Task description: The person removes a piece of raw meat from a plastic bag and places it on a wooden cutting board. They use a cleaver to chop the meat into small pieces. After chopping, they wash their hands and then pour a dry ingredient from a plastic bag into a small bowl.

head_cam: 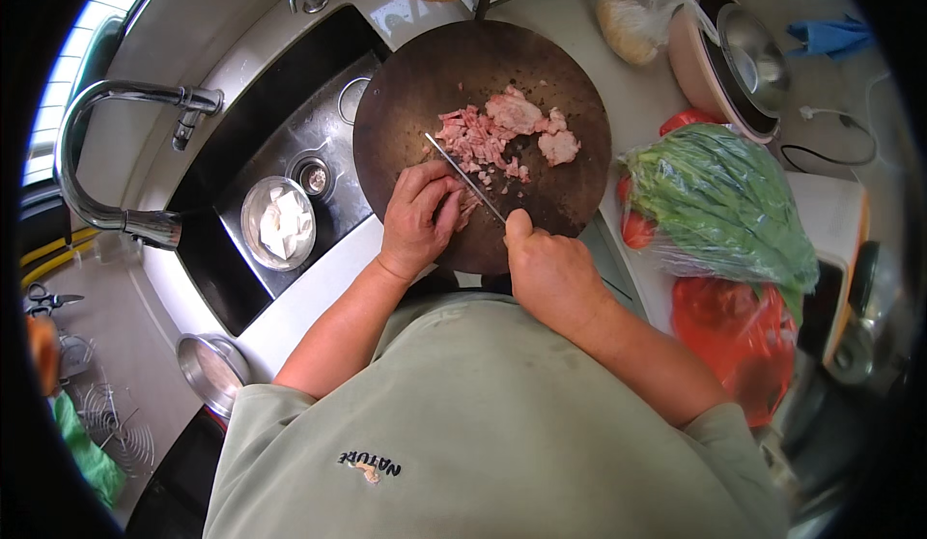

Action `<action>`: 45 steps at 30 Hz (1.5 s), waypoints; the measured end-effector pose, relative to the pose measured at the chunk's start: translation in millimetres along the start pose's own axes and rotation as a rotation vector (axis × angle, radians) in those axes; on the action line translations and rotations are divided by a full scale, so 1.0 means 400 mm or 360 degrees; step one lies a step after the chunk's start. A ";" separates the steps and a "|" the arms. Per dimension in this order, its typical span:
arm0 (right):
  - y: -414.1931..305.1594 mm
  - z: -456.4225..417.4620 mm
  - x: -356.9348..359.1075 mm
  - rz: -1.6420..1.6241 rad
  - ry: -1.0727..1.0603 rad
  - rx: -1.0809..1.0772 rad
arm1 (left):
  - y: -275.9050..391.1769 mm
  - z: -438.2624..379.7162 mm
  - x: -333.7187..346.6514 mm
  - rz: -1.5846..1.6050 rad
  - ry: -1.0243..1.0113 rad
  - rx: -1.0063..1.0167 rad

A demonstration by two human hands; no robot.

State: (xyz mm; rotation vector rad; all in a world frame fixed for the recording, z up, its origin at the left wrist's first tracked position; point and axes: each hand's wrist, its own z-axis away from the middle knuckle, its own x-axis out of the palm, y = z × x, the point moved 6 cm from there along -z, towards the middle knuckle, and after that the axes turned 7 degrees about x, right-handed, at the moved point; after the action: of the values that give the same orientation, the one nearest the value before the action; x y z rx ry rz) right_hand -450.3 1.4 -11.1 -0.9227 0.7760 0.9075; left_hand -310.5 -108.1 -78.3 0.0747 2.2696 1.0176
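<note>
A round wooden chopping board [405, 97] lies before me, partly over the sink. My right hand [550, 264] grips a kitchen knife [467, 178], seen nearly edge-on, with its tip pointing away to the left. Close beside the blade, my left hand [424, 213] presses a piece of raw meat [469, 206] to the board with curled fingers. Beyond the knife lies a heap of diced raw meat [474, 137]. Larger pieces of pale pink meat [514, 111] rest against it on the right.
Left of the board, a bowl of white pieces [279, 224] stands in the sink [340, 184], near a tall faucet [108, 86]. Bagged leafy greens [724, 206], tomatoes [637, 229] and a red plastic bag [731, 351] crowd the right. A metal bowl [210, 372] sits at left.
</note>
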 end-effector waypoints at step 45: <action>-0.033 0.010 0.025 0.0024 0.0108 0.0028 | -0.012 0.014 -0.029 0.0050 0.0016 0.0063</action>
State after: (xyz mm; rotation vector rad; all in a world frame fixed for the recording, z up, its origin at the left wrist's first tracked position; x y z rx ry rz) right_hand -433.5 3.8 -13.7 -0.9374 0.8486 0.8847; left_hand -297.1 -111.4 -78.0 0.1228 2.3046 0.9915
